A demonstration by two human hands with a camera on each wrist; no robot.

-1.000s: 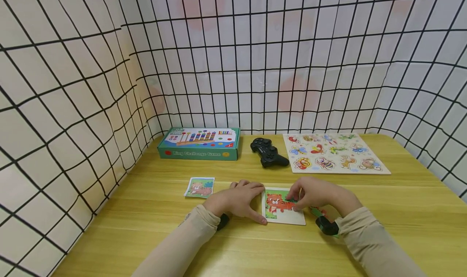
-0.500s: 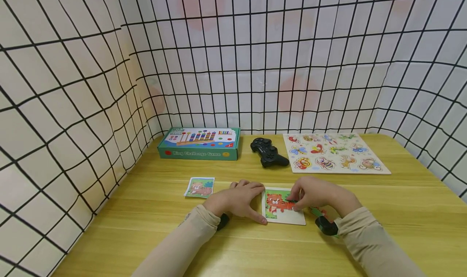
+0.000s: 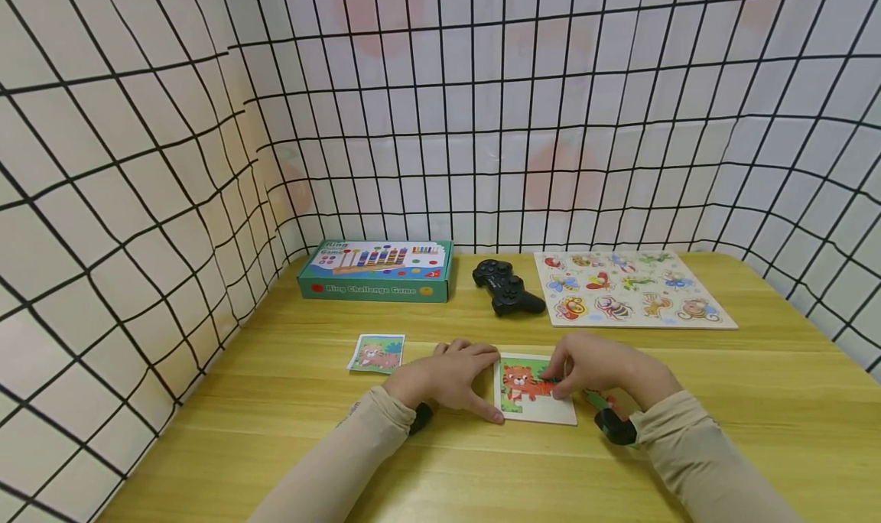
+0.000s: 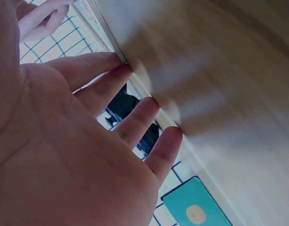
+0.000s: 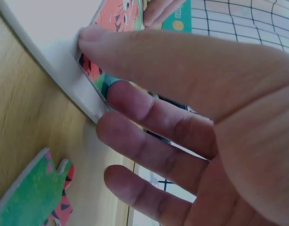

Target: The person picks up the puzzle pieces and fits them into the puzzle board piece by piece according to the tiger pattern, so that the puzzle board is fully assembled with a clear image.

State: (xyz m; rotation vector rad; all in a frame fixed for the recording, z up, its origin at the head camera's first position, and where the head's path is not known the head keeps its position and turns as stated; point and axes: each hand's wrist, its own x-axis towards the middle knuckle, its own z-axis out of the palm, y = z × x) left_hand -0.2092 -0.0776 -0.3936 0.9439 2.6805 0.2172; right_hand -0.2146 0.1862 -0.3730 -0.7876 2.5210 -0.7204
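A small puzzle board (image 3: 551, 412) lies in front of me, its tiger picture (image 3: 518, 379) filling the upper part and bare pale board showing along the lower right. My left hand (image 3: 454, 378) rests on the table with fingers extended, thumb and fingertips at the board's left edge. At the board's right side, my right hand (image 3: 599, 366) pinches a tiger puzzle piece (image 5: 92, 69) between thumb and forefinger, down against the board. The fingers partly hide this piece. Loose puzzle pieces (image 5: 34, 193) lie on the table under the right wrist.
A paper card with a tiger picture (image 3: 378, 353) lies left of the left hand. Behind stand a green Ring Challenge Game box (image 3: 375, 290), a black game controller (image 3: 505, 287) and a larger animal puzzle board (image 3: 633, 290). White gridded cloth walls (image 3: 440, 125) enclose the table.
Almost nothing differs. The right hand's fingers shift very slightly over the piece; the left hand and the board stay in place.
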